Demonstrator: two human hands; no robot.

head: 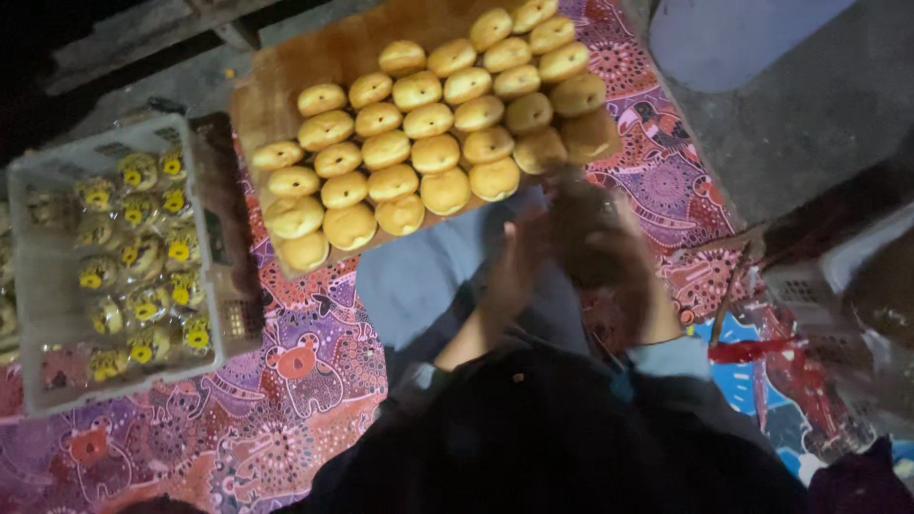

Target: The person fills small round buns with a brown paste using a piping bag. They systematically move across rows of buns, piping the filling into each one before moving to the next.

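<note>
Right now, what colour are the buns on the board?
Golden yellow, the buns sit in rows on the brown board; the head view shows them.

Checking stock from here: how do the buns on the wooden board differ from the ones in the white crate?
The buns on the wooden board lie bare in neat rows; those in the white crate are each wrapped, with yellow labels. The board's buns look plain golden and well lit; the crate's sit dimmer and piled looser. Both lots are round and similar in size.

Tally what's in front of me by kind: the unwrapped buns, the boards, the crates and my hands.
Unwrapped buns: 34
Wooden board: 1
Crates: 2, the white crate on the left and the pale crate on the right
Hands: 2, left hand and right hand
Total: 39
The wrapped packs in the white crate are too blurred to count.
</note>
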